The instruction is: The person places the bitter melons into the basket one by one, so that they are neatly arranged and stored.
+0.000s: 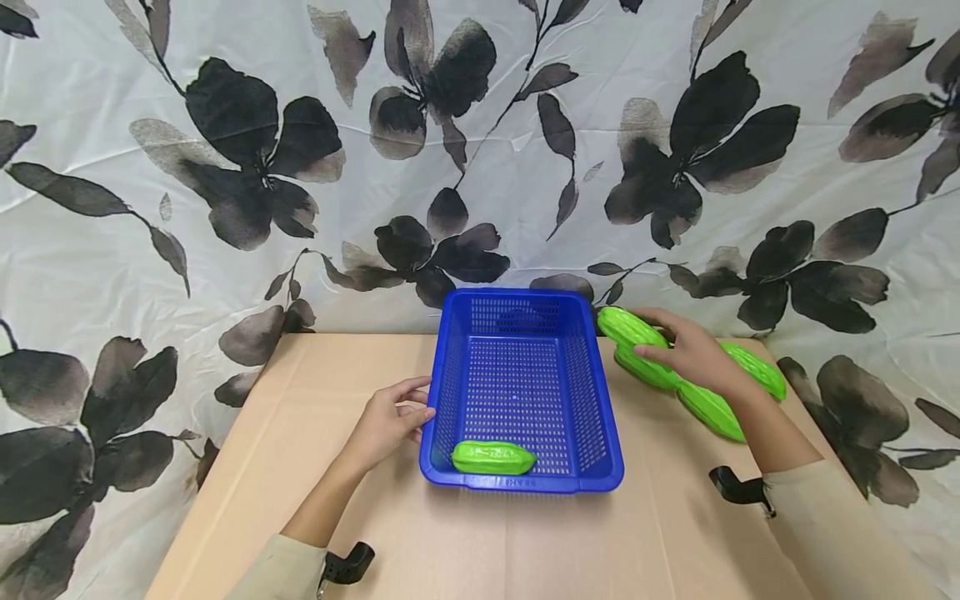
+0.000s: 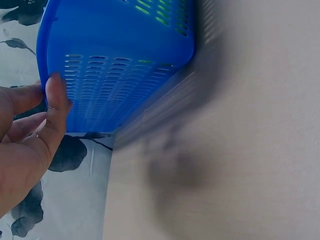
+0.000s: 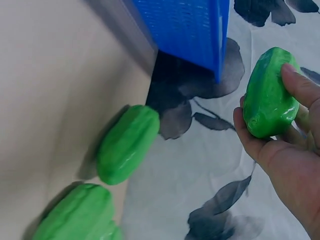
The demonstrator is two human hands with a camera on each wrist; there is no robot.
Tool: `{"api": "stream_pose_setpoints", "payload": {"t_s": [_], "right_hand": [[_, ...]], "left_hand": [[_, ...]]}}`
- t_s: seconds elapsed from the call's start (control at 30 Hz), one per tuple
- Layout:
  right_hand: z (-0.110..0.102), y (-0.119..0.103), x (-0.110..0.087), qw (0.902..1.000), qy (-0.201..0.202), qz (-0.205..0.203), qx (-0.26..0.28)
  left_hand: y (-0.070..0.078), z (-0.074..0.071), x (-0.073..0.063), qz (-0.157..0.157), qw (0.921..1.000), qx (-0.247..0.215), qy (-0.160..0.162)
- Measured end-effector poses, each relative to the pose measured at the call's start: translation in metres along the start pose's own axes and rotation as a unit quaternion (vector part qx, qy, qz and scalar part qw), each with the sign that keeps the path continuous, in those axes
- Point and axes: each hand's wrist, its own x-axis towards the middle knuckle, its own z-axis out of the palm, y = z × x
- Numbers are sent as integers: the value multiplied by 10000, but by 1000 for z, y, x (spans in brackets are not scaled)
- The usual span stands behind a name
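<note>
My left hand (image 1: 384, 427) pinches the left rim of a blue perforated plastic basket (image 1: 513, 387), thumb and fingers on either side of the rim in the left wrist view. One bright green, ridged toy gourd (image 1: 493, 457) lies crosswise at the basket's near end. To the right of the basket, my right hand (image 1: 696, 352) grips another green gourd (image 3: 270, 95) between thumb and fingers; the right wrist view shows it held above the table. Beneath and beside that hand, more green gourds (image 1: 647, 368) rest on the table, two of them visible in the right wrist view (image 3: 129, 145).
The light wooden-looking table (image 1: 360, 533) ends at a white cloth (image 1: 525, 175) with dark printed flowers behind it. A gourd (image 1: 712, 410) and another gourd (image 1: 753, 369) lie near the table's right edge. Black devices (image 1: 349, 563) are worn at both wrists.
</note>
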Motion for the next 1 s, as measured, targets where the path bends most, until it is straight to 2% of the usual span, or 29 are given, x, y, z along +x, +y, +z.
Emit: {"api": "stream_pose_setpoints", "payload": {"t_s": [0.13,0.37,0.7,1.0], "right_hand": [[-1,-12,8,9999,-122,-35,-115],[3,-31,23,9979,-593,-257,69],[13,-53,44,9942,-1013,-363,-17],[29,-70,66,9902,-1270,-448,-360]], "left_hand": [[0,0,0,-26,10000,30,-16],[-1,0,2,-124,9999,80,26],[0,-1,2,-68,9999,104,-16],[0,-4,2,-8,10000,77,-17]]}}
